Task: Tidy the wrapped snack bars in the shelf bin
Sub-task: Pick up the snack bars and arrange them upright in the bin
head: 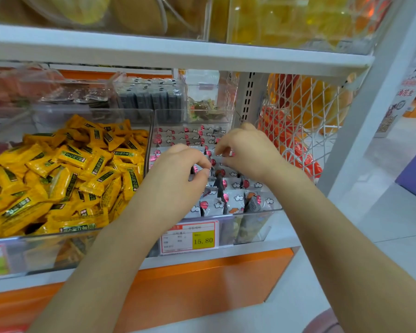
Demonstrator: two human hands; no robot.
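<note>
A clear plastic shelf bin [262,211] holds several white wrapped snack bars [233,200] printed with pink dots and small clouds, standing in rough rows. My left hand [178,164] reaches into the middle of the bin and pinches one wrapped bar between thumb and curled fingers. My right hand [245,150] is just to its right, fingers curled down onto the tops of bars in a farther row. The bars under both palms are hidden.
A clear bin of yellow wrapped candies [65,174] sits directly to the left. Bins of dark packets [151,99] stand behind. A white wire basket [305,116] with orange packs is at the right. A price tag [190,237] reads 15.80.
</note>
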